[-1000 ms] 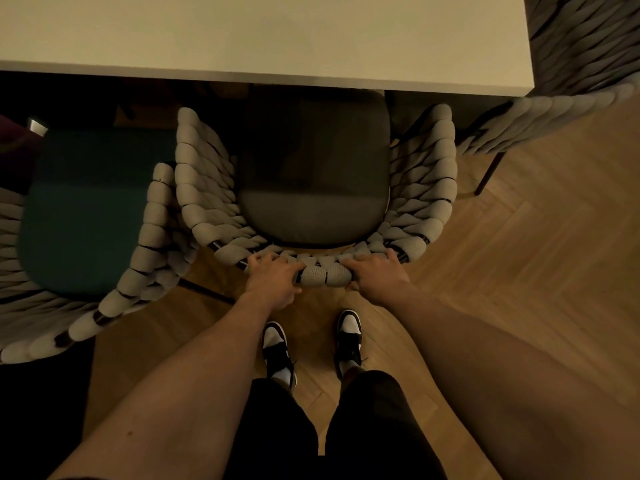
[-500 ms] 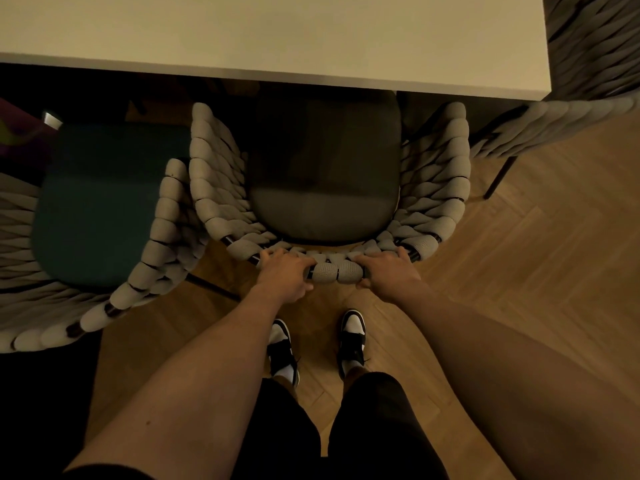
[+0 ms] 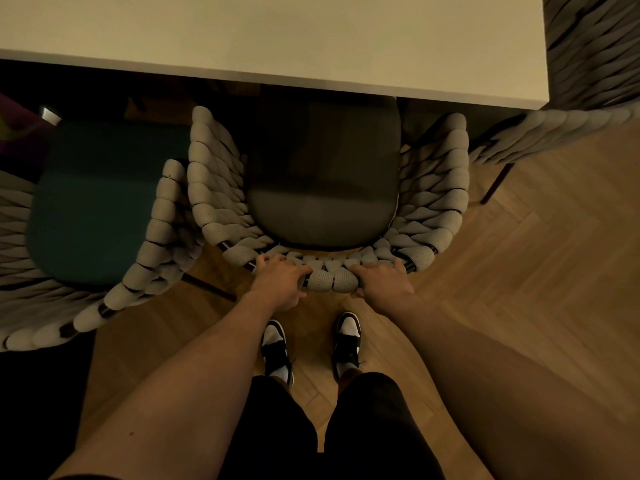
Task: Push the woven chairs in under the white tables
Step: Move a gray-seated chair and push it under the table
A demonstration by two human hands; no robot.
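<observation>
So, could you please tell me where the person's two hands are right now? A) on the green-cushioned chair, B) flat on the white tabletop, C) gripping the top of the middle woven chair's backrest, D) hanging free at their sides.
C: the left hand and right hand are both curled over the top rim of the middle woven chair, whose seat sits partly beneath the white table.

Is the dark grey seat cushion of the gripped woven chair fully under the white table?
No, most of the dark grey seat cushion sits outside the white table edge.
</observation>
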